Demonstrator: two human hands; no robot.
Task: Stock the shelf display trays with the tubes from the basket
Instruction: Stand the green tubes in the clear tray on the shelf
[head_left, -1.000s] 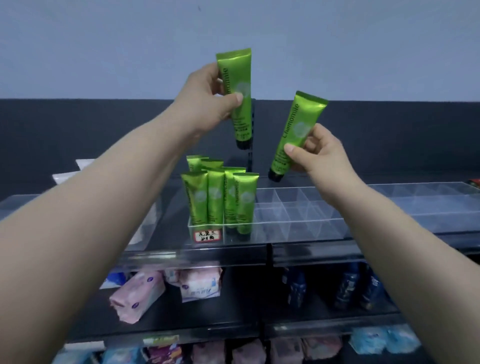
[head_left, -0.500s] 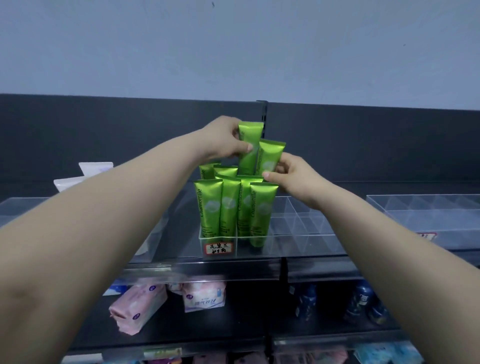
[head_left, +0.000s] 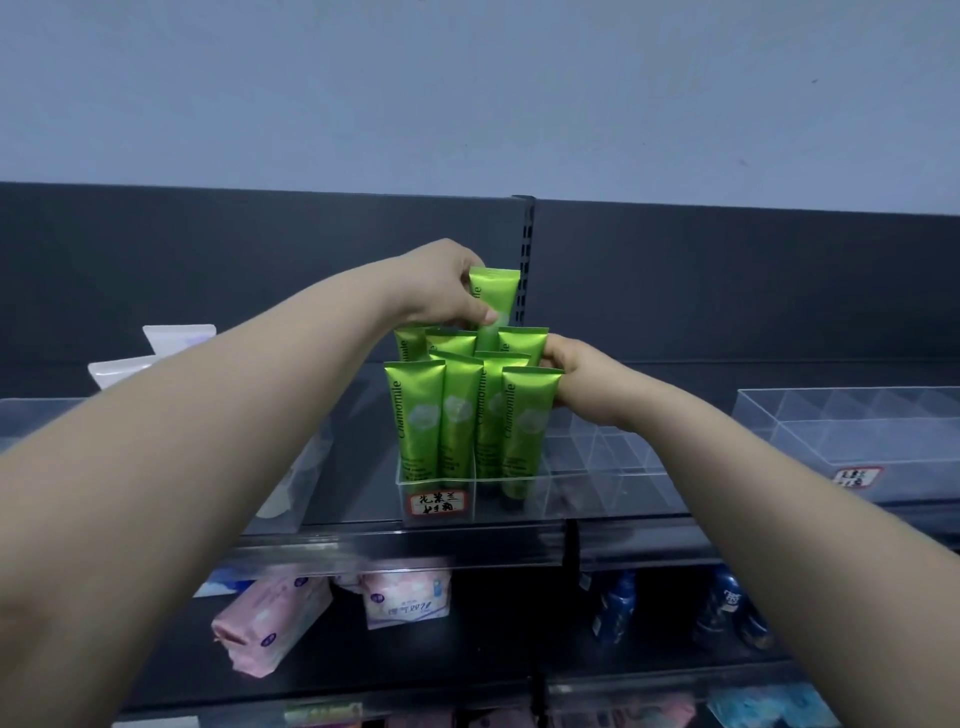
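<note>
1. A dark shop shelf under a pale wall carries a clear display tray. Upright green tubes crowd its left compartments.
2. The left hand pinches a raised tube between thumb and fingers. It is held cap down over the back row, its lower end already among the standing tubes.
3. The right hand is at the cluster's right side. Its thumb and curled fingers hold the edge of a rear tube, which sits level with its neighbours.
4. I read this as the seating step: two tubes going into the back slots at once.
5. Next, I judge, the raised tube must be pushed straight down until its crimp matches the row. Both hands must then let go without tipping the front tubes. The basket is out of view.
6. A handwritten price label marks the tray front, and a second tray stands well apart to the right. Pink packs and blue bottles fill the shelf below.
</note>
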